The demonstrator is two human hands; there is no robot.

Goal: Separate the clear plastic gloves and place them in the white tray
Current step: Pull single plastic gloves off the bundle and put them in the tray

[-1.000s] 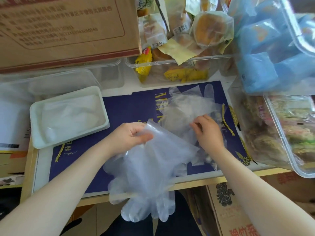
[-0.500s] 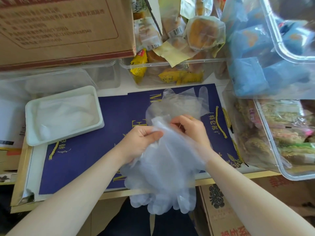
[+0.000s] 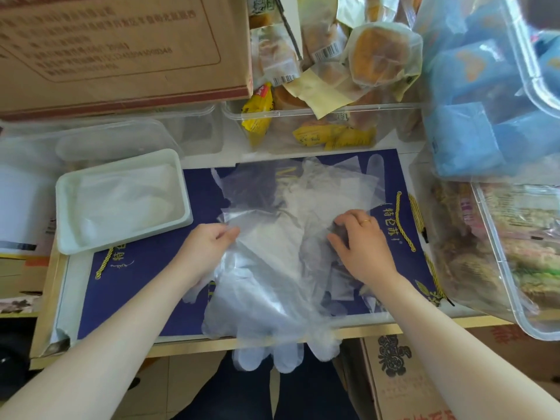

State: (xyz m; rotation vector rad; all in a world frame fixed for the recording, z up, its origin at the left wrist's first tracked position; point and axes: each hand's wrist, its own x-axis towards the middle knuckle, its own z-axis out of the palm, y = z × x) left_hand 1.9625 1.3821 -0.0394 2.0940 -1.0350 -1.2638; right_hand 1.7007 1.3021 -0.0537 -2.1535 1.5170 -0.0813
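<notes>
Clear film: my left hand (image 3: 209,247) is pinching one glove (image 3: 260,237) edge while my right hand (image 3: 360,241), fingers curled, is pinning the pile (image 3: 318,195); I should be peeling slowly toward the white tray (image 3: 65,219) beyond my left hand.

A single head-worn wide-angle camera is looking steeply down and forward from close above the desk (image 3: 194,347). It is taking in both forearms reaching in from the bottom corners, the near desk edge, and bins (image 3: 303,128) crowding the far side, lines bending toward the edges.
</notes>
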